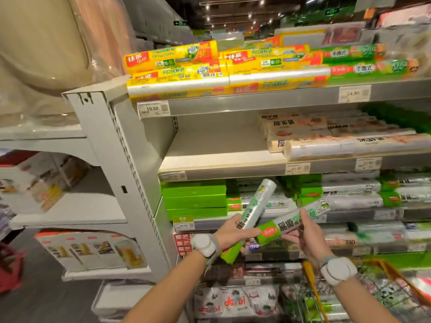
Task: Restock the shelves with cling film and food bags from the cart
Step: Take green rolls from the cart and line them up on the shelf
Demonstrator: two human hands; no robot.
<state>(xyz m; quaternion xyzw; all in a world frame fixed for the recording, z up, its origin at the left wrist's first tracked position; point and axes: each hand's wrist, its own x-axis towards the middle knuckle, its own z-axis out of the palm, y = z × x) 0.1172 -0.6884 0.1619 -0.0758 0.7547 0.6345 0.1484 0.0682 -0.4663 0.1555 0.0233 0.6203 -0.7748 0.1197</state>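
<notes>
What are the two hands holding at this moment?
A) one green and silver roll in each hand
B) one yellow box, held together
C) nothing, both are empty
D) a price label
A: the left hand grips one steep roll, and the right hand grips a second roll that lies flatter.

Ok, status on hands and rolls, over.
Left hand grips a green-and-silver plastic-wrapped roll, tilted up. Right hand grips a second matching roll. Nothing seen blocking the grey metal shelves.

High up-left of the left hand (233,231) looms a beige tub (42,43). Left of the hand stand picture boxes (93,250); farther left, something red (9,269). Below it lie white packets (235,299). Price tags (152,109) hang above it, ceiling lights (250,15) higher.
</notes>
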